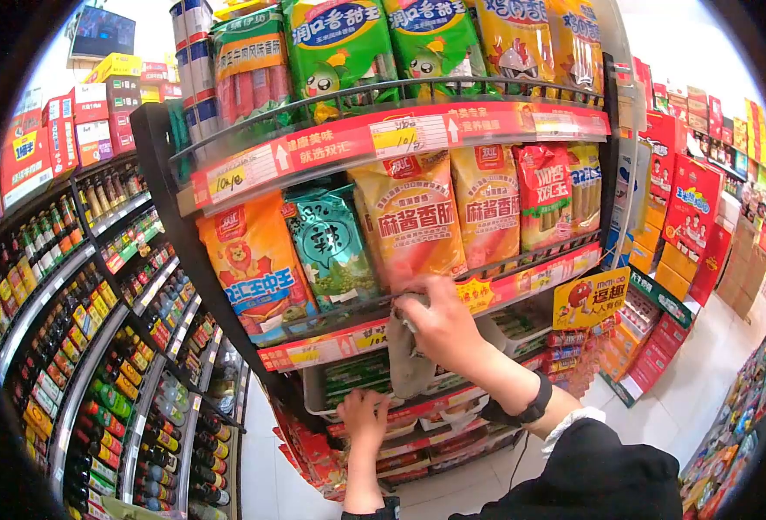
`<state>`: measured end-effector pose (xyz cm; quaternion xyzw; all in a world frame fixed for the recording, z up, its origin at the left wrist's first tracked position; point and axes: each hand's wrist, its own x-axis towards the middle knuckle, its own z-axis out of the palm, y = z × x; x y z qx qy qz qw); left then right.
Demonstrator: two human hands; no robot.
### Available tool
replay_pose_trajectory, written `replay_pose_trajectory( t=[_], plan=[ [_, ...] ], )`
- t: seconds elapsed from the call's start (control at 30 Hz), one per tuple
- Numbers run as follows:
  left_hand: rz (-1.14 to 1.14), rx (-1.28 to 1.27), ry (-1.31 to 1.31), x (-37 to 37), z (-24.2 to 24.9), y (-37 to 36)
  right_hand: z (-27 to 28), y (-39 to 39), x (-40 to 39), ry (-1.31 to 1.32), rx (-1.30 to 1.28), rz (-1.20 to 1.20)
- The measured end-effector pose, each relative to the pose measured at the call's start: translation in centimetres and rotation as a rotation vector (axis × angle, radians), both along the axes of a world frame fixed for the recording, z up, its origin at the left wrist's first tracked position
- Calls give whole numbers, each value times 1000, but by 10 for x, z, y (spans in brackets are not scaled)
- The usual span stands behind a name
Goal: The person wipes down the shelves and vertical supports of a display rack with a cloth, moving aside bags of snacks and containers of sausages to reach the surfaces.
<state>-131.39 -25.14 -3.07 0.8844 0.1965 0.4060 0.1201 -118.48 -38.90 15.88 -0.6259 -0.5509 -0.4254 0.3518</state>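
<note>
My right hand (435, 321) is closed on a grey cloth (410, 357), which hangs down over the red label strip (339, 347) of the middle shelf. Just above it stands a yellow sausage bag (409, 217). An orange bag (257, 264) and a teal bag (332, 243) stand to its left. My left hand (365, 418) lies lower down at the front edge of a light tray (313, 394) with green packets, its fingers apart and resting on the rim. Nothing shows in its grasp.
Green bags (339, 52) fill the top shelf behind a black wire rail (487, 82). Bottle shelves (97, 347) stand at the left. A yellow sign (591, 297) and red boxes (691, 217) are at the right, beside a tiled floor (660, 425).
</note>
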Motion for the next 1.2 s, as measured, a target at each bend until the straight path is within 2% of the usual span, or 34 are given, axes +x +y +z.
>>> replay_pose_trajectory(
  t=[0.17,0.27,0.37,0.43,0.53,0.7,0.73,0.8,0.97,1.0,1.2],
  plan=[
    [-4,-17,15,-2,8,-5,-3,-23,7,165,-33,-29],
    [-4,-38,24,-2,8,-4,0,-35,14,252,86,107],
    [-11,-51,18,-2,6,-3,6,-50,28,263,151,79],
    [-15,-54,17,-2,6,-3,10,-64,34,252,105,22],
    [-19,-51,28,-10,7,-8,11,-80,38,291,-214,5],
    [18,-59,-13,-10,19,-17,20,-93,33,272,-367,-23],
    [17,-51,-13,-9,33,-23,22,-93,33,279,-396,-21],
    [-226,-50,-189,0,74,-37,23,-90,39,264,-378,-13],
    [-334,153,-243,7,168,-69,22,-89,45,264,-394,25],
    [-343,242,-253,13,179,-70,22,-88,45,264,-385,31],
    [-321,392,-180,56,201,-74,25,-86,45,247,-431,7]
  ],
)
